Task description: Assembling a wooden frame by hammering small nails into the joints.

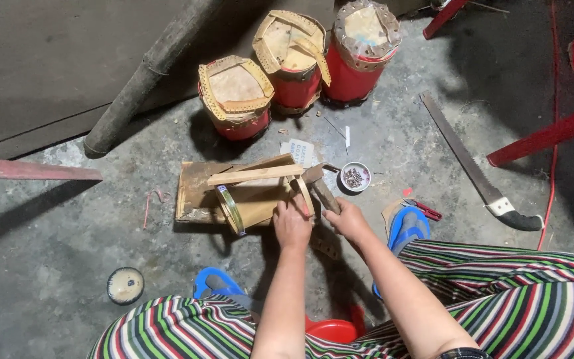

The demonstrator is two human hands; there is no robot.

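Left hand point(291, 225): fingers curled on the near end of a small unfinished drum shell point(255, 196), lying sideways on a wooden board point(194, 193). Right hand point(349, 219): fingers wrapped around a hammer point(319, 186) handle, head just beyond the fingertips. Small bowl of nails point(355, 177) near, beyond the right fingers. Handsaw point(476, 166) well apart, rightward.

1. One view only: a head-worn camera, looking steeply down past the person's own knees.
2. It faces forward over the concrete floor point(54, 239), close in above both forearms.
3. The far edge reaches three drums point(293, 63).
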